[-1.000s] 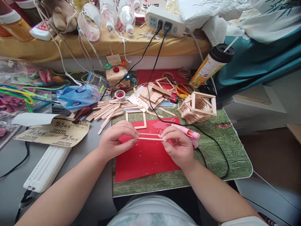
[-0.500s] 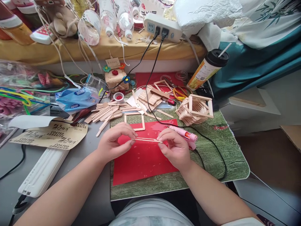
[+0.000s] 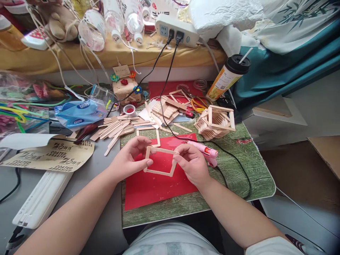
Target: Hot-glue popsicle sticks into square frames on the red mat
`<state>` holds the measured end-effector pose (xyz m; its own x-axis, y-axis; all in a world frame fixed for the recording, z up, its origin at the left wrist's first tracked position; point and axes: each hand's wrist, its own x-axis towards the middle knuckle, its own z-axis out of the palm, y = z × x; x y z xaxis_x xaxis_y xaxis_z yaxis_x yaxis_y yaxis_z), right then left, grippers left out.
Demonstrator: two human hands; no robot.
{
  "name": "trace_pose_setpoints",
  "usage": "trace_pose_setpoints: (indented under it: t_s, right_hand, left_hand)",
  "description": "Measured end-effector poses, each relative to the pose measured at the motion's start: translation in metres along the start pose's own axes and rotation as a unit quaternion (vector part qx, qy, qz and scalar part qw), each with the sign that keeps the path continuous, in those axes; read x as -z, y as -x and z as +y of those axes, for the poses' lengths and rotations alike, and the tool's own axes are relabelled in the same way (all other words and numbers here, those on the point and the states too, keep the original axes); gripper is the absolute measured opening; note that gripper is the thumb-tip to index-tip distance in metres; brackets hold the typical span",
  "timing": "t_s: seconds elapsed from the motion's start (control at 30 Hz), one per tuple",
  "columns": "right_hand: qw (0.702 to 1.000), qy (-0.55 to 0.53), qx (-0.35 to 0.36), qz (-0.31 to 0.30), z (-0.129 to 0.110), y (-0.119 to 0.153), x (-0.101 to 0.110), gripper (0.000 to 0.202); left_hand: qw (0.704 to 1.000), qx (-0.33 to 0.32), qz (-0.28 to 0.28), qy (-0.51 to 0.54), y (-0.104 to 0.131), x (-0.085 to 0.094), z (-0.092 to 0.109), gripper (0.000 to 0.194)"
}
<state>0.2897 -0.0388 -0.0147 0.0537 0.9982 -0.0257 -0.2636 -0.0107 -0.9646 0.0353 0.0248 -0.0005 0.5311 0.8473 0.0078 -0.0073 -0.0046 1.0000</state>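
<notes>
A square frame of wooden craft sticks [image 3: 160,173] is held up over a red sheet [image 3: 159,193], its face tipped toward me. My right hand [image 3: 192,163] pinches it near the upper right corner, thumb in front. At its left side is my left hand [image 3: 131,159], the thumb crossing that stick and the fingers curled behind. Another stick frame [image 3: 158,138] lies flat just beyond, partly hidden by my left hand. Right of my right hand rests a pink glue gun [image 3: 204,149]. Farther back stands a twisted stack of stick frames [image 3: 214,124].
Loose craft sticks [image 3: 115,129] are heaped behind my left hand. A black cord [image 3: 166,120] runs across the table from a power strip [image 3: 176,30]. Pliers with orange handles [image 3: 199,104] and a lidded drink cup [image 3: 228,78] stand at the back; sandpaper [image 3: 50,156] lies left.
The stick frame, seen edge-on before, has been turned so its open square faces me. Both hands stay at its sides. The whole view has shifted slightly.
</notes>
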Motion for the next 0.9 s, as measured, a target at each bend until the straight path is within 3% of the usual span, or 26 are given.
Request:
trace_pose_setpoints:
  t_s: [0.07, 0.13, 0.27, 0.6, 0.9]
  right_hand:
    - [1.000, -0.016, 0.018, 0.012, 0.0006, -0.0012, -0.0008, 0.023]
    - [0.999, -0.035, 0.032, 0.018, 0.0006, -0.0023, -0.0011, 0.021]
    - [0.999, -0.049, 0.010, 0.008, 0.0011, -0.0043, -0.0017, 0.025]
    - [0.993, 0.016, -0.078, -0.090, 0.0058, 0.0016, -0.0044, 0.024]
    - [0.993, 0.045, -0.079, -0.070, 0.0062, -0.0021, -0.0018, 0.026]
  left_hand:
    - [0.999, 0.018, -0.017, 0.038, -0.0009, -0.0009, -0.0003, 0.053]
    - [0.998, 0.028, -0.010, 0.048, -0.0023, -0.0015, 0.0012, 0.045]
    - [0.995, 0.071, 0.058, 0.049, -0.0054, -0.0013, 0.0036, 0.026]
    - [0.978, 0.072, 0.182, 0.074, -0.0090, 0.0048, 0.0033, 0.032]
    - [0.979, 0.064, 0.184, 0.059, -0.0078, 0.0041, 0.0063, 0.034]
